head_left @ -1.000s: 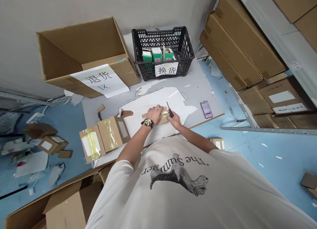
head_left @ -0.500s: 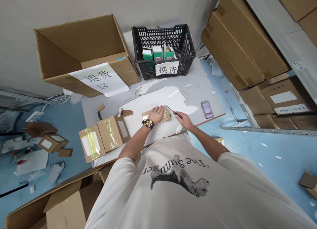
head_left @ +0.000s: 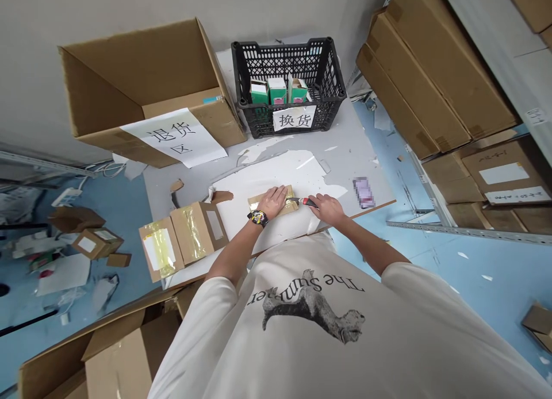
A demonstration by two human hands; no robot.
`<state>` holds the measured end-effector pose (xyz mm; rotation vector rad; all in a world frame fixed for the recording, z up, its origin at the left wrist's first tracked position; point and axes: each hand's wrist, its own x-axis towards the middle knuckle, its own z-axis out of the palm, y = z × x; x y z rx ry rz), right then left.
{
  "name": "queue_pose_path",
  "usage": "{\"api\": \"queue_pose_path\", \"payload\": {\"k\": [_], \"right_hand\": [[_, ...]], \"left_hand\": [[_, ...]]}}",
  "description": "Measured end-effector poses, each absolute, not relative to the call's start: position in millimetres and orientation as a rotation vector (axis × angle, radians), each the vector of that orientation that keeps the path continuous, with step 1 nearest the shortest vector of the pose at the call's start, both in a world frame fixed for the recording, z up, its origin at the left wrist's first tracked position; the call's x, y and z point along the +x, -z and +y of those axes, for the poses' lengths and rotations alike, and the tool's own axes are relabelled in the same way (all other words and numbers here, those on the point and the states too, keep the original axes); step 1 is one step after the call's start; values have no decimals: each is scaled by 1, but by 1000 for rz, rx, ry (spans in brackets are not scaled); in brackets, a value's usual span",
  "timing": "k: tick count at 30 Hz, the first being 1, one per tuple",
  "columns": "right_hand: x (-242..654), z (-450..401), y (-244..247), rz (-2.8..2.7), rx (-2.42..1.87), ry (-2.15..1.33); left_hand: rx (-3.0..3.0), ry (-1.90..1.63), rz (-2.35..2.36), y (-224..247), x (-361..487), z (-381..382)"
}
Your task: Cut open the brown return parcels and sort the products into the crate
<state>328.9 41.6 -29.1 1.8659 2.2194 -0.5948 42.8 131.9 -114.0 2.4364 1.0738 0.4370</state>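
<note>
A small flat cardboard box [head_left: 259, 200] with shiny tape lies on the white sheet in front of me. My left hand [head_left: 272, 202] rests on top of it, palm down with fingers stretched out; it covers the middle of the box. In my right hand [head_left: 328, 209] is a red and black utility knife [head_left: 309, 202], the fingers wrapped round its handle. The knife's blade points left and lies at the box's right end, close to my left fingertips. Whether the blade is in the tape, I cannot tell.
Two taped cartons [head_left: 194, 232] stand at the table's left. Behind are a large open carton [head_left: 95, 134] and a black crate [head_left: 332, 108] holding small green-and-white boxes [head_left: 276, 91]. A blurred purple item [head_left: 363, 192] lies at right. Shelves of cartons [head_left: 431, 71] rise beyond.
My right hand has turned the utility knife nearly level and brought its blade onto the box's right end. The left hand stays on the box. The view has shifted slightly.
</note>
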Motion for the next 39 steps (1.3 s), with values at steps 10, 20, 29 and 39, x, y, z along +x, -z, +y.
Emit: {"api": "queue_pose_path", "payload": {"k": [10,20,29,39], "right_hand": [[312,39,35,2127,1901,532],[337,53,34,2246,1783,476],[338,59,27,2209,1878,639],[324,9,22,1661,2762,1861]], "left_hand": [[2463,-441,1109,121,42,129],[2479,-483,1057,118,38,129],[2366,-455,1046,100,34,135],[1779,-875,1520,54,-12,44]]}}
